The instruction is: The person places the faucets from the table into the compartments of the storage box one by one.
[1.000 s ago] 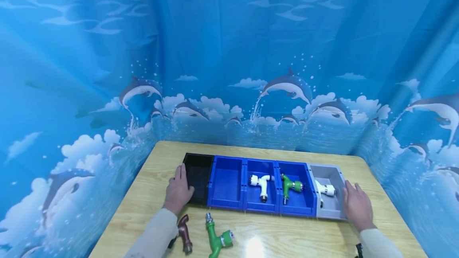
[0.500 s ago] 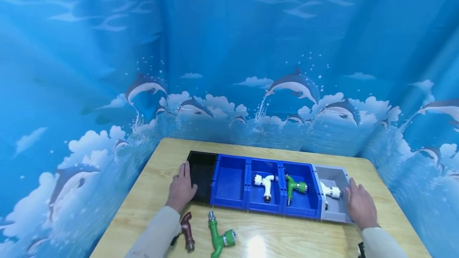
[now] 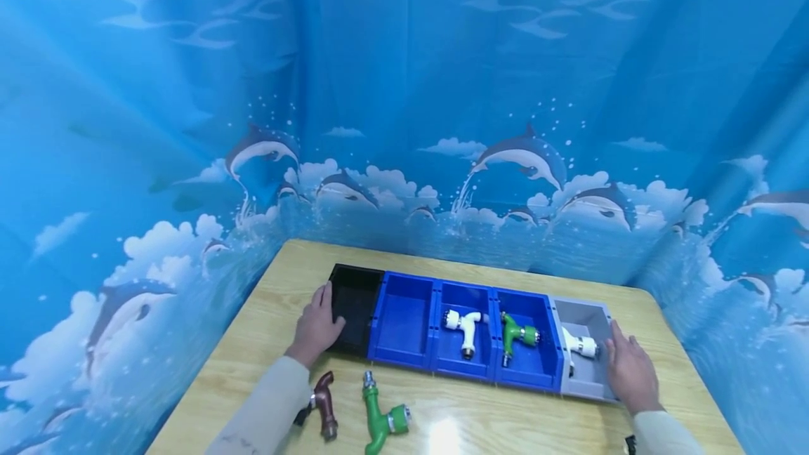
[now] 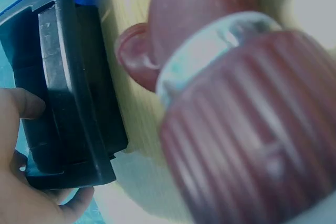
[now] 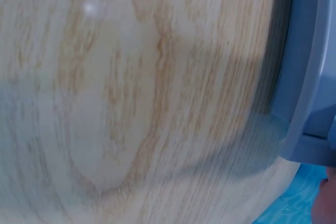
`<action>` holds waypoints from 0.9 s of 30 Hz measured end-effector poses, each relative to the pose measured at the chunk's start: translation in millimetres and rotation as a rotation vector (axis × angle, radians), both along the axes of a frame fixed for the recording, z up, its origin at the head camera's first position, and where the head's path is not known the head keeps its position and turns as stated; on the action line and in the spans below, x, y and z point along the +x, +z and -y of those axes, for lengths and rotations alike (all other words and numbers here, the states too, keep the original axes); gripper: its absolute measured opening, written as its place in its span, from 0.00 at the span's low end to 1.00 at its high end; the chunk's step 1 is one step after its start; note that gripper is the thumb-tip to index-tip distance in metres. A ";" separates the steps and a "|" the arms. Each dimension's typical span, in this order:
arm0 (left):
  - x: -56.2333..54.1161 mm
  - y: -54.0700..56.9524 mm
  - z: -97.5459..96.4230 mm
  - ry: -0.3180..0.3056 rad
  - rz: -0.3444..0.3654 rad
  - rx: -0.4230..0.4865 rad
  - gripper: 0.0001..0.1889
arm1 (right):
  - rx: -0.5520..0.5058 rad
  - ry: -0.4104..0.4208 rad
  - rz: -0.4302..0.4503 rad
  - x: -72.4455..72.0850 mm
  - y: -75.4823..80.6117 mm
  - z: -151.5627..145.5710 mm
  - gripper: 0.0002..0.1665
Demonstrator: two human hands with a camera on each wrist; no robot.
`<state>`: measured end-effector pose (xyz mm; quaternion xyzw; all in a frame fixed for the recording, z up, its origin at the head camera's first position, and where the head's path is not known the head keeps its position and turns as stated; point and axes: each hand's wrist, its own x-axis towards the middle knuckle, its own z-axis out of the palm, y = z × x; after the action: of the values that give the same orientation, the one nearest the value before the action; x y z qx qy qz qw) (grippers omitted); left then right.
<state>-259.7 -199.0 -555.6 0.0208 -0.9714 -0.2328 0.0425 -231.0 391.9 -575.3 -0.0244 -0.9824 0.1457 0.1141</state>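
My left hand (image 3: 316,326) holds the left wall of the black bin (image 3: 354,307). In the left wrist view its thumb (image 4: 29,103) lies over the rim inside and other fingers are outside. At the row's other end my right hand (image 3: 632,371) rests against the outer right wall of the grey bin (image 3: 584,388), fingers fairly straight; the right wrist view barely shows this hand. A white faucet (image 3: 583,346) lies in the grey bin. Between the end bins stand a blue bin (image 3: 402,328), one with a white faucet (image 3: 468,332), and one with a green faucet (image 3: 521,333).
In front of the row, a brown faucet (image 3: 325,409) and a larger green faucet (image 3: 379,416) lie on the wooden table (image 3: 505,420). The left sleeve partly covers the brown one. A blue dolphin-print curtain (image 3: 404,90) surrounds the table's far and side edges.
The head view has shifted and tilted slightly. Both hands stay at the two ends of the row, and the bins show no clear movement on the table.
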 end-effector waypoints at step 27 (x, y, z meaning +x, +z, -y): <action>34.9 29.3 -17.4 -0.015 -0.136 0.087 0.33 | 0.010 0.016 0.001 2.9 3.1 0.6 0.29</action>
<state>-224.8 -181.6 -526.3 -0.0005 -0.9553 -0.2760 0.1058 -228.1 391.4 -572.2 -0.0159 -0.9833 0.1418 0.1126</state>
